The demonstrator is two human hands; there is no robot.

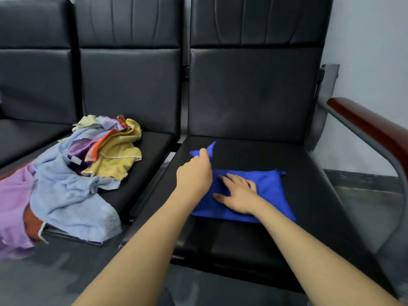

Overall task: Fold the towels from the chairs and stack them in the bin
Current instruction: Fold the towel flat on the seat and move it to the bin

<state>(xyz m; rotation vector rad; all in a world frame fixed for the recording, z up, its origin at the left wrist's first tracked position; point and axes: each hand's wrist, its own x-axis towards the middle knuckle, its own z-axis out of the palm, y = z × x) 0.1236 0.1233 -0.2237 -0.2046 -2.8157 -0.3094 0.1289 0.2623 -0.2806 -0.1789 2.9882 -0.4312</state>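
Towel (pixel 269 191), blue plush, on black leather seat (pixel 298 157); left hand (pixel 194 173) grip pinching corner, right hand (pixel 239 195) flat, pressing.

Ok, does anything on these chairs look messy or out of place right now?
Yes. The towel pile on the middle seat is a crumpled heap, and its light blue towel and purple towel hang over the front edge. On the right seat, the blue towel lies flat except for one corner that the left hand has lifted.
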